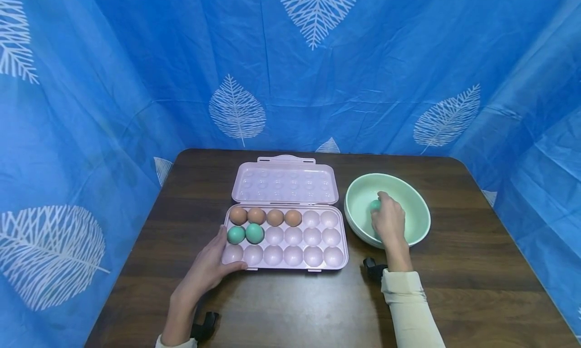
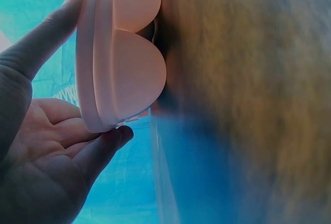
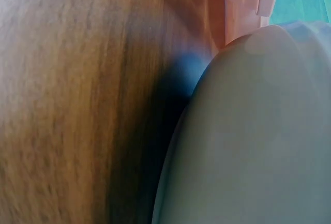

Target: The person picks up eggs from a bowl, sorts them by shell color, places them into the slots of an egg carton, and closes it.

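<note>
A pale pink egg carton (image 1: pixel 283 264) lies with its lid (image 1: pixel 286 182) folded back. Several brown eggs (image 1: pixel 275 217) sit in its far row, and two green eggs (image 1: pixel 254 233) stand at the left of the middle row. My left hand (image 1: pixel 206 265) holds the carton's near left corner, thumb on the front edge and fingers along the left side. In the left wrist view, the same hand (image 2: pixel 46 151) spans that corner. Inside the light green bowl (image 1: pixel 419 222), my right hand (image 1: pixel 389 219) grips a green egg (image 1: pixel 374 205), partly hidden by the fingers.
Both carton and bowl stand on a dark wooden table (image 1: pixel 290 312), the bowl close to the carton's right side. Blue cloth (image 1: pixel 354 96) with white leaf prints hangs behind and at both sides. The bowl's outer wall (image 3: pixel 258 131) fills much of the right wrist view.
</note>
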`<act>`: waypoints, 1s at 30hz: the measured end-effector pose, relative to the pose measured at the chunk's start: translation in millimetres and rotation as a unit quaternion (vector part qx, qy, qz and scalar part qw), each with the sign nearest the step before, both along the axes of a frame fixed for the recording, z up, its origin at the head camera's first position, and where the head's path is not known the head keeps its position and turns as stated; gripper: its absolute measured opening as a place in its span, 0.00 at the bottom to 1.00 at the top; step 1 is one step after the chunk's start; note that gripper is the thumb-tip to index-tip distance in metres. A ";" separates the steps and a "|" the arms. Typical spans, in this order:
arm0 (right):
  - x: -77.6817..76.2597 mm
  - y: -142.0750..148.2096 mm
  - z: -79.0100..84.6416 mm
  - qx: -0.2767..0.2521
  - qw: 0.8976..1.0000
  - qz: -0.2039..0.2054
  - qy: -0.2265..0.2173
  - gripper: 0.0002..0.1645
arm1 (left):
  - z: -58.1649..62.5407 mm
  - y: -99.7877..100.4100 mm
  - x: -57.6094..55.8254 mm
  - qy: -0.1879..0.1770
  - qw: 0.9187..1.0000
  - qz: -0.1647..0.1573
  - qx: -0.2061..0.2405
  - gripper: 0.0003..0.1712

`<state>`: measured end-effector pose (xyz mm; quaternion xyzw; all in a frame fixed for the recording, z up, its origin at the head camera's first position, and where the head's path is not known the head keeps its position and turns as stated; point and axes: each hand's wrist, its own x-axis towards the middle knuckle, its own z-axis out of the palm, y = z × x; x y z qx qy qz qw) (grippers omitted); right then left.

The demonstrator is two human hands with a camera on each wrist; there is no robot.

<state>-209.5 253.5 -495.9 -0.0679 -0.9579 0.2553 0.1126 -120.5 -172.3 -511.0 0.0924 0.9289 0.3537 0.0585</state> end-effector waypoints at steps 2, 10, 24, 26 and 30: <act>0.6 -0.9 -0.4 -0.005 1.000 -0.001 0.002 0.28 | -0.7 -0.3 -0.7 0.002 1.000 -0.001 -0.002 0.65; 2.2 -2.3 -1.3 -0.017 0.999 -0.004 0.039 0.25 | -2.6 0.3 -1.2 -0.001 1.000 0.000 -0.004 0.65; 8.0 -7.0 -2.6 -0.130 0.969 0.015 0.208 0.22 | -5.0 0.9 -1.5 0.007 1.000 -0.004 -0.005 0.66; 9.7 -9.5 -1.3 -0.162 0.961 0.025 0.221 0.22 | -4.9 1.1 -1.6 0.007 1.000 -0.004 -0.005 0.66; 15.4 -18.9 1.9 -0.216 0.946 0.073 0.232 0.23 | -3.6 1.5 -1.0 -0.003 1.000 0.000 -0.005 0.66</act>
